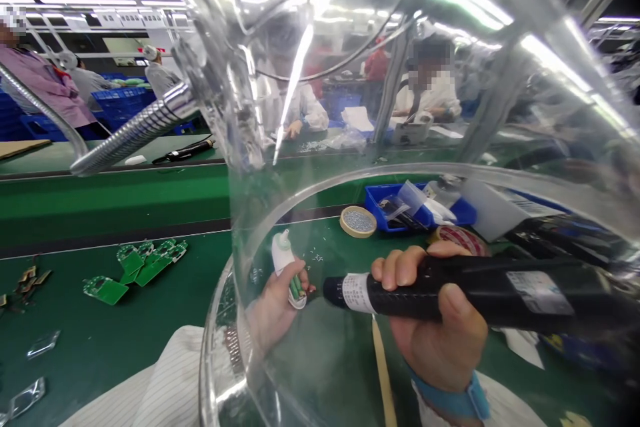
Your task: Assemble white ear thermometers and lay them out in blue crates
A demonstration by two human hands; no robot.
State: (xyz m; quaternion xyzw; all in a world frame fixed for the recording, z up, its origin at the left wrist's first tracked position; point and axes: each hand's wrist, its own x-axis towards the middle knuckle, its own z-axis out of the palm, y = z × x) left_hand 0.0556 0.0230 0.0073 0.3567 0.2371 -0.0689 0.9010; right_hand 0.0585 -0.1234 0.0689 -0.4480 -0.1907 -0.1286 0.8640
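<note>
Through a clear plastic hood [320, 193] I see both hands over the green bench. My left hand [273, 310] is closed around a white ear thermometer housing [283, 248], its narrow tip pointing away from me. A green part shows inside the housing's open side, partly hidden by my thumb. My right hand [443, 337] wraps around a black electric screwdriver [415, 293] lying level, its nose pointing left at the housing. A gap shows between the screwdriver's nose and my left fingers; the bit cannot be made out.
Past my hands are a round dish of small screws [358, 221], scattered small pieces [316, 255] and a blue bin [373, 203] of parts. Green circuit boards [107, 289] lie left. A wooden stick [383, 373] lies below the screwdriver. A metal gooseneck [135, 127] holds the hood; people sit opposite.
</note>
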